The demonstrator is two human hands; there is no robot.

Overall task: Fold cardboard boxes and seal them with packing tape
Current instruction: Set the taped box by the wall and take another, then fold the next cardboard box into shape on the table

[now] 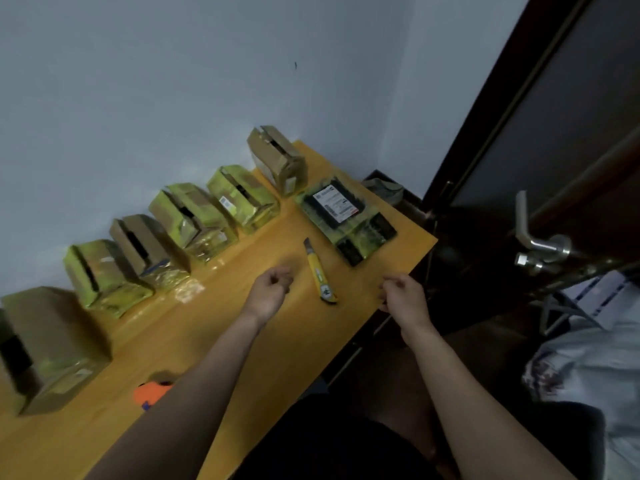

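Note:
Several folded cardboard boxes wrapped in yellowish tape stand in a row along the wall, from the nearest box (52,344) to the farthest box (277,159). A flattened black box (346,216) with a white label lies at the table's far right. A yellow utility knife (320,271) lies on the table between my hands. My left hand (272,289) hovers left of the knife with fingers loosely curled, holding nothing. My right hand (401,292) hangs over the table's right edge, fingers loosely curled, also with nothing in it. An orange tape dispenser (152,393) peeks out beside my left forearm.
The orange wooden table (242,341) runs along a pale wall. A dark door with a metal handle (540,240) stands to the right. Light fabric (588,358) lies at the lower right.

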